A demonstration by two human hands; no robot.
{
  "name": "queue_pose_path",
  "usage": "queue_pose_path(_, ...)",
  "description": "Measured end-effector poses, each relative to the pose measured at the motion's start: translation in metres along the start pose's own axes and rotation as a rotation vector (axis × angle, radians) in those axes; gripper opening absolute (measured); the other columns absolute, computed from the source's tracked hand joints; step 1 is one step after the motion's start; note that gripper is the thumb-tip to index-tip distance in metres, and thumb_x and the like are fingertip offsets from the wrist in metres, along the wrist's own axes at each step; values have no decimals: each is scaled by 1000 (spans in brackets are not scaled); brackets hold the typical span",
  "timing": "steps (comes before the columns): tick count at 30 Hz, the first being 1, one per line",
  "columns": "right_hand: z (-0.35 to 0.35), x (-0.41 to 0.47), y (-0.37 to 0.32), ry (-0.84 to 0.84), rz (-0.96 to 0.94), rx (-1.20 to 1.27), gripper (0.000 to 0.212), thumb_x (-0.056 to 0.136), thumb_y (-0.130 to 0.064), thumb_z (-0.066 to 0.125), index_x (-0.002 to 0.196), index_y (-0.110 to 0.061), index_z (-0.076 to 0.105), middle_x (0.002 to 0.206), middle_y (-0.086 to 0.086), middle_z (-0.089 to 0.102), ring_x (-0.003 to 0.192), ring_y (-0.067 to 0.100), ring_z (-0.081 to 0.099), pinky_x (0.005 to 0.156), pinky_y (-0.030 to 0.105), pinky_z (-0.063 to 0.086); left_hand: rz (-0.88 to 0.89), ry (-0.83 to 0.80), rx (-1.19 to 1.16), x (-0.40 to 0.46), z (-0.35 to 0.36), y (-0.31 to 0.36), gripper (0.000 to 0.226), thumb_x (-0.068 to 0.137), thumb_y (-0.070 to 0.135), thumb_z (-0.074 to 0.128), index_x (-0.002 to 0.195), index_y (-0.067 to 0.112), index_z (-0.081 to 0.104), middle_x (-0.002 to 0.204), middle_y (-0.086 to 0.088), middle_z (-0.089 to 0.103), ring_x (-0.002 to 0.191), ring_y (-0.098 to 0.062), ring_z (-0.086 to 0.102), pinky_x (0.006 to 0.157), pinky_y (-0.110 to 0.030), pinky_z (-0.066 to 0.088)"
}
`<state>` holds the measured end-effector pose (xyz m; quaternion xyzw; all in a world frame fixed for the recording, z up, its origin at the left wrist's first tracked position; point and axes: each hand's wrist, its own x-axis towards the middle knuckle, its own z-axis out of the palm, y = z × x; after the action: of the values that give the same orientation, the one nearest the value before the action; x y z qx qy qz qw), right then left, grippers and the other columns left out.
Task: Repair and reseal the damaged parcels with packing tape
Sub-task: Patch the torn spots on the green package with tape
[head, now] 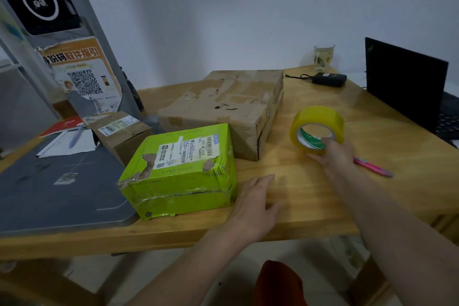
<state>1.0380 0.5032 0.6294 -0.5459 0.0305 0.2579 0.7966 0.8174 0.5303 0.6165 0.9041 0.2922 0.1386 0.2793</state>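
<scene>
A green parcel with a torn wrapper and a white label lies near the front edge of the wooden table. Behind it sits a large worn brown cardboard box, and to its left a small brown box. A roll of yellow packing tape stands on its edge to the right. My right hand grips the roll's lower rim, with a finger inside the core. My left hand rests flat on the table just right of the green parcel, fingers spread, holding nothing.
A pink pen lies right of my right hand. A black laptop, a black adapter and a glass cup stand at the back right. A grey board with papers and a pen lies left.
</scene>
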Motion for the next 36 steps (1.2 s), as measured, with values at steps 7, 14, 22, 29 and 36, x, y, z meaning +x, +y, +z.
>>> queue_pose_path(7, -3, -29, -7, -192, 124, 400, 34, 92, 7, 51, 121, -9, 43, 131, 22, 49, 105, 38, 60, 86, 56, 52, -56, 82, -166, 4, 0, 4, 64, 92, 24, 65, 148, 20, 35, 142, 2, 47, 132, -11, 42, 110, -24, 32)
queue_pose_path(14, -11, -99, 1, -353, 300, 477, 38, 90, 4, 52, 126, -7, 50, 118, 21, 63, 99, 35, 67, 72, 51, 58, 110, 421, -265, 6, -16, 25, 69, 87, 11, 68, 148, 13, 36, 147, -2, 43, 135, -15, 41, 112, -34, 36)
queue_pose_path(22, -10, -158, 3, -359, 426, 418, 32, 91, -9, 53, 122, -2, 53, 112, 26, 65, 104, 36, 64, 94, 46, 50, 248, 476, -316, -12, -30, 16, 39, 83, 8, 68, 122, 10, 68, 103, -2, 74, 93, -15, 70, 86, -36, 57)
queue_pose_path(29, 4, -186, 16, -360, 335, 360, 24, 90, -11, 48, 112, -5, 58, 104, 16, 58, 100, 25, 55, 101, 35, 43, 281, 576, -332, -33, -33, 22, 26, 79, 26, 66, 98, 10, 74, 86, 0, 72, 81, -11, 67, 75, -37, 57)
queue_pose_path(36, 8, -207, 12, -419, 345, 395, 24, 79, -4, 50, 100, -5, 59, 98, 14, 58, 95, 23, 54, 101, 33, 42, 266, 638, -582, -46, -41, 13, 30, 74, 8, 76, 97, 19, 60, 103, 0, 61, 98, -15, 64, 85, -39, 56)
